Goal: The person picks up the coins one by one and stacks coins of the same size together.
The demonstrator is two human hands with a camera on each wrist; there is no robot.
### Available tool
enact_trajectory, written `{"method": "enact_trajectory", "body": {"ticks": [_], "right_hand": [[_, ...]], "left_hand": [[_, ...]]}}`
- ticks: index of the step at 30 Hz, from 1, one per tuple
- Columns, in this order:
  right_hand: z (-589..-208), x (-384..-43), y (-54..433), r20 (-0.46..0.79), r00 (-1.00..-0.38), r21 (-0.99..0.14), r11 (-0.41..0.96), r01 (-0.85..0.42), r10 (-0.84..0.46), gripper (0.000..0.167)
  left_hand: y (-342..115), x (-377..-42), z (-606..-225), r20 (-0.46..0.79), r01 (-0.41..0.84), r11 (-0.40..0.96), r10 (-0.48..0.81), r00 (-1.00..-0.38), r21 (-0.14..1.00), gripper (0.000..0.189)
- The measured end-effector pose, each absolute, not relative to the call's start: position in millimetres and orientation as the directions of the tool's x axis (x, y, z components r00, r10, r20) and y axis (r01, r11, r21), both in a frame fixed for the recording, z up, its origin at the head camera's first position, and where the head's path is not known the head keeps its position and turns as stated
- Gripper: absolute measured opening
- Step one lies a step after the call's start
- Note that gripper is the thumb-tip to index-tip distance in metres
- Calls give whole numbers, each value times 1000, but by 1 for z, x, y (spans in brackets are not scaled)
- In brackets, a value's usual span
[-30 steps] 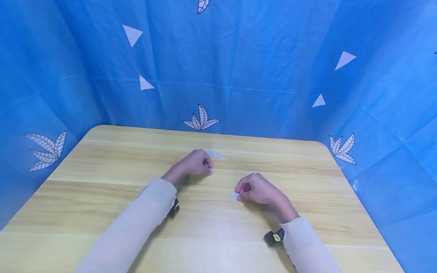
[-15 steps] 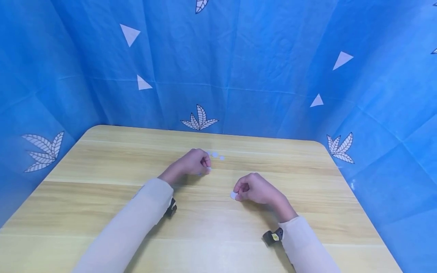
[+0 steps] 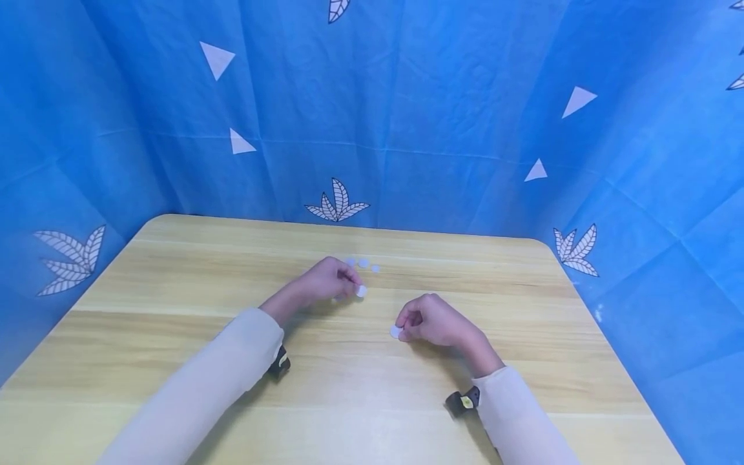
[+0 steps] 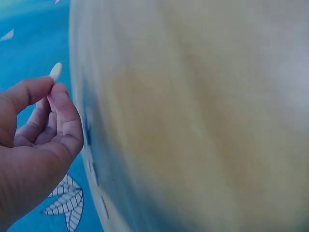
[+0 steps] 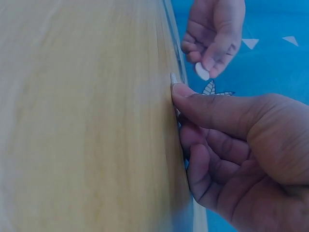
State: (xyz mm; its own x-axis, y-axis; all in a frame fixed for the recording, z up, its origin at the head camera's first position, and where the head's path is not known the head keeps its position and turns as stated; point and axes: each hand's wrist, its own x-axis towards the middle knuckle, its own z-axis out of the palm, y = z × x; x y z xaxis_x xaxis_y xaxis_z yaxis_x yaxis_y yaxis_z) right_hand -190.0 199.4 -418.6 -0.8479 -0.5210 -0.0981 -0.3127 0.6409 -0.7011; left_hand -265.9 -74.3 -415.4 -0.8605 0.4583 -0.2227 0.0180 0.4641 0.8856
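My left hand (image 3: 329,279) pinches a small round white disc (image 3: 361,291) between thumb and fingertips. In the left wrist view this disc (image 4: 56,71) stands tilted, nearly edge-on, above the fingertips. Nearer to me and to the right, my right hand (image 3: 440,321) pinches a second white disc (image 3: 396,332) by its edge, low over the table. The right wrist view shows that disc (image 5: 174,79) edge-on beyond the thumb; whether it touches the tabletop I cannot tell. Another pale disc (image 3: 336,298) lies partly hidden below the left hand.
Three pale discs (image 3: 363,263) lie in a short row on the wooden table (image 3: 372,413), beyond the left hand. A blue patterned curtain (image 3: 372,116) hangs behind and beside the table. A black wrist camera (image 3: 462,402) sits below the right sleeve.
My left hand has shifted slightly right over the table, and its disc now shows more of its face. The right hand keeps its place and grip. The head view has turned slightly.
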Motion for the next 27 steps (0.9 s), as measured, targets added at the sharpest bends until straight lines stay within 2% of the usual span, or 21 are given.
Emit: {"method": "enact_trajectory", "body": {"ticks": [9,20,27], "right_hand": [[-419,-190,199,-97,-844,-706,635,-315,-527,11],[-419,-192,200,-94,-842,-700,637,-323,-531,10],[-419,-191,199,-96,-840,-708,631,-319,-533,11]], "left_hand": [[-67,-240,-414,-263,-31,428,495,-828,903,14],[-41,-209,-414,-297,-98,400,474,-829,911,18],[-27,-200,-419,-261,-60,405,463,-847,912,18]]}}
